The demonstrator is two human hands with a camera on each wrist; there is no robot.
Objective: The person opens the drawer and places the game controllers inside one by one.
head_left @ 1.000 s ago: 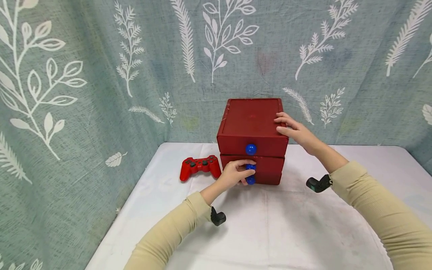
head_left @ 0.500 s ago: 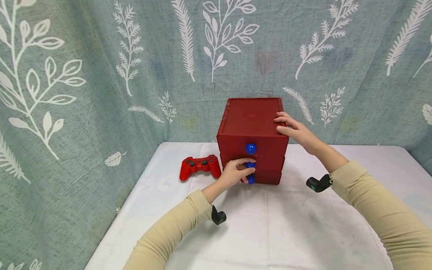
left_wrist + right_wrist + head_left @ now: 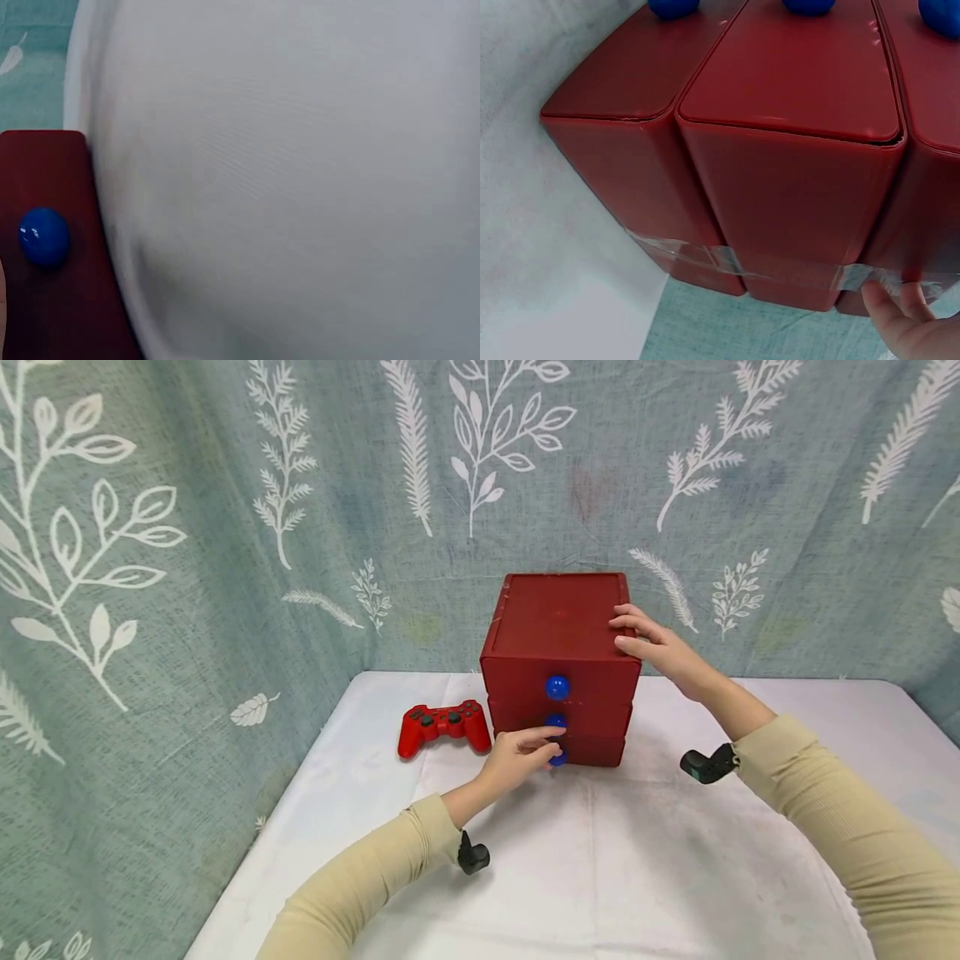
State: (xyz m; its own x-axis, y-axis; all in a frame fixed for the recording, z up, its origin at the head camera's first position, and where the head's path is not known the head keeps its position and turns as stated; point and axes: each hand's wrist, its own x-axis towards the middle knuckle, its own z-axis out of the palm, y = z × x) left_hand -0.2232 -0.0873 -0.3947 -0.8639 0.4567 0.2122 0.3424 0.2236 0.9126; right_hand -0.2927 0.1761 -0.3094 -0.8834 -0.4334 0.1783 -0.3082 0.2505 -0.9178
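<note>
A red three-drawer cabinet (image 3: pixel 562 618) stands on the white-covered table, each front bearing a round blue knob. The top knob (image 3: pixel 557 687) is in full view; the middle knob (image 3: pixel 556 722) and bottom knob (image 3: pixel 558 756) are partly covered by my left hand (image 3: pixel 513 762). Its index finger extends across the middle knob's lower part, with the thumb in front of the bottom one. The left wrist view catches just one knob (image 3: pixel 45 236) and a sliver of finger. My right hand (image 3: pixel 663 653) rests its fingers on the cabinet's top right edge; the right wrist view shows its fingertips by clear tape.
A red game controller (image 3: pixel 444 727) lies on the table left of the cabinet. Behind and to the left hangs a green curtain (image 3: pixel 337 485) with white leaf patterns. White tablecloth (image 3: pixel 600 860) stretches in front of the cabinet.
My left hand has let go of the middle knob and slid slightly down, its index finger straighter. The dark gap under the top drawer front is gone. My right hand stays put.
</note>
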